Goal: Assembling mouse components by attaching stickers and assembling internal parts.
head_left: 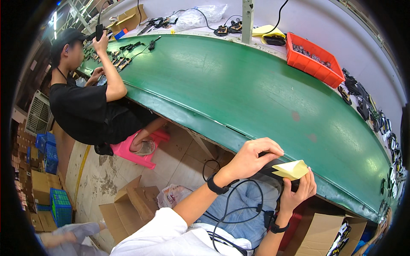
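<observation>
My left hand is bent over a dark, flat object at the near edge of the green table. Its thumb and fingertips are pinched together, and what they hold, if anything, is hidden. My right hand grips a folded pale yellow paper from the right, its thumb and fingers on the lower edge. The paper lies against the dark object, whose exact kind I cannot make out. A black cable loops over my lap below both hands.
The green table stretches across. A red bin of small parts stands on the far ledge. Black corded devices lie beside a seated co-worker at left. Open cardboard boxes stand below the table.
</observation>
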`<action>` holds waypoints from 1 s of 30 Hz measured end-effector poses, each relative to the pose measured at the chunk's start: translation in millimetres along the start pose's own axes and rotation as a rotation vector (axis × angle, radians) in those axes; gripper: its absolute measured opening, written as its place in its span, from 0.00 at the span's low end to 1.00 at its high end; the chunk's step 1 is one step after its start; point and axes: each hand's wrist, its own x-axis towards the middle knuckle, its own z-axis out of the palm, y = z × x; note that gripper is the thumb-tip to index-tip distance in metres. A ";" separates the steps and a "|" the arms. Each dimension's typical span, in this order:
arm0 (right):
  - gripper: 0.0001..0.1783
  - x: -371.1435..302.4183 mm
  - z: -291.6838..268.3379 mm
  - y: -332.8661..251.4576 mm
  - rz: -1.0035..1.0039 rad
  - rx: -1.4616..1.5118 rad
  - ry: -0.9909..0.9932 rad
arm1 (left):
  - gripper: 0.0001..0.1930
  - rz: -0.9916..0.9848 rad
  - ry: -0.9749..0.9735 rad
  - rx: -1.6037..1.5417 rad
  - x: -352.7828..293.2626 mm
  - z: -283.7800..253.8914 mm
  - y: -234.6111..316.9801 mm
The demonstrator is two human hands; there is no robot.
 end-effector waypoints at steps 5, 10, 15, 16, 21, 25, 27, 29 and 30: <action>0.33 0.2 -0.1 -0.4 0.007 -0.002 0.001 | 0.07 -0.044 -0.003 0.014 0.5 -0.5 3.4; 0.33 0.6 -0.5 -0.8 0.001 0.005 0.003 | 0.10 -0.014 -0.056 -0.027 -0.2 -6.6 9.2; 0.34 0.2 0.3 -0.1 0.003 0.000 0.002 | 0.10 0.054 -0.107 0.000 1.1 -5.2 11.7; 0.33 0.2 0.3 -0.6 0.004 -0.003 0.004 | 0.09 0.057 -0.124 0.003 0.3 -5.3 7.5; 0.32 0.3 0.2 -0.2 0.002 0.000 -0.005 | 0.06 0.023 -0.122 -0.016 -2.2 -3.5 0.3; 0.32 0.7 -0.2 -1.2 0.006 0.005 0.001 | 0.05 0.011 -0.117 -0.031 -1.5 -3.8 2.5; 0.32 -0.1 0.0 0.0 0.004 0.001 0.002 | 0.05 0.008 -0.120 -0.033 -1.2 -3.5 2.5; 0.32 -0.3 0.1 -0.1 0.002 -0.001 0.002 | 0.06 0.002 -0.087 -0.049 -1.2 -3.2 2.3; 0.33 0.0 0.0 -0.7 0.004 0.002 0.003 | 0.06 0.002 -0.087 -0.049 -1.0 -3.2 2.5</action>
